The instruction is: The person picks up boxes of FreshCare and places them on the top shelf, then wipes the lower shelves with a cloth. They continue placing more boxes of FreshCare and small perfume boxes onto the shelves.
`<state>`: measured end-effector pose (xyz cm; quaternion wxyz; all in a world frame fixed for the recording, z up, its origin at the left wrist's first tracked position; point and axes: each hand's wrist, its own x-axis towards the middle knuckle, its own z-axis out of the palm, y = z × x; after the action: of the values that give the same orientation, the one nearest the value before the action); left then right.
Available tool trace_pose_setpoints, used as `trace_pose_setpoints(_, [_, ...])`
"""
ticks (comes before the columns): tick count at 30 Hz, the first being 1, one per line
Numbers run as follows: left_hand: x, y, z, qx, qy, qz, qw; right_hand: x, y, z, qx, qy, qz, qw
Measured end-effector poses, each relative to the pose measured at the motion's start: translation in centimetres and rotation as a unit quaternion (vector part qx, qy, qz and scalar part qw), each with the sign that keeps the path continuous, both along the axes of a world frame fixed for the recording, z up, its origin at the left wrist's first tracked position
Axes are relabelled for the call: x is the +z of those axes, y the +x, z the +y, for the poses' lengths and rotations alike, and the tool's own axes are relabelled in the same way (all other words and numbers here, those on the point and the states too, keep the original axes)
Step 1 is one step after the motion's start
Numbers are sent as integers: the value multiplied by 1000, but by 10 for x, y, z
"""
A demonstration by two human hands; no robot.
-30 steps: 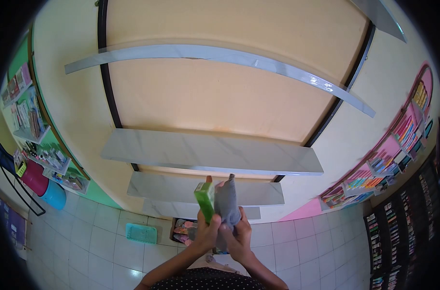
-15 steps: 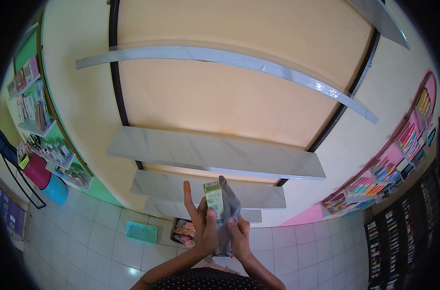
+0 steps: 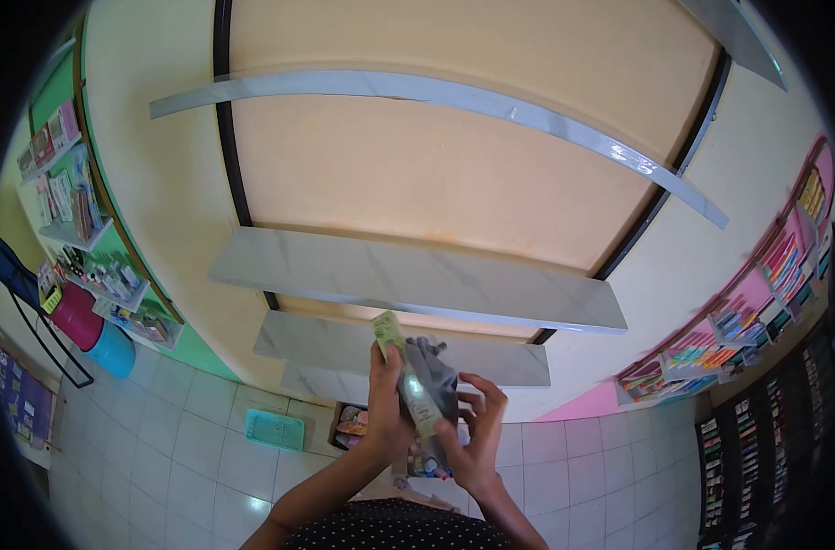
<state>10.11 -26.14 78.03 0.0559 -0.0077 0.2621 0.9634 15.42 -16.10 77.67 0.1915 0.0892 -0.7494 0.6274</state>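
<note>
My left hand (image 3: 387, 408) is closed around a slim pale-green carton (image 3: 419, 396), which leans with its top toward the upper left. Its thumb lies along the carton's left side. Behind and to the right of the carton hangs a crumpled grey cloth (image 3: 433, 364). My right hand (image 3: 475, 449) is closed on the cloth, its thumb by the carton's lower end and its fingers bent at the cloth's right edge. The print on the carton is too blurred to read.
Grey marbled shelves (image 3: 417, 275) span the wall ahead. A turquoise basket (image 3: 274, 430) and a box of colourful packets (image 3: 351, 425) stand on the tiled floor. Stocked shelves line the left and right, with a black display rack (image 3: 738, 467) at the right.
The carton has tilted further to the left and shows more of its length. My left index finger has folded down onto it. The cloth has bunched up, and my right fingers have spread to the right.
</note>
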Motion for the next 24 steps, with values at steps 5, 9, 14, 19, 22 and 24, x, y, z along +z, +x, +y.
trace_pose_setpoints(5, [6,6,2,40,21,-5,999,-3,-1,12,-6,236,237,942])
trace_pose_setpoints(9, [10,17,4,-2,17,68,998,4,-7,32,-33,303,277,911])
trace_pose_setpoints(14, [12,23,11,-11,-124,48,991,41,-5,19,15,449,249,858])
trace_pose_setpoints(19, [2,23,8,-131,-156,26,979,30,-23,29,26,63,257,964])
trace_pose_setpoints(22, [-12,21,9,-70,-242,81,964,63,-35,42,-6,-171,98,980])
trace_pose_setpoints(24, [-5,25,4,-72,-247,76,963,68,-45,53,-5,-208,23,978])
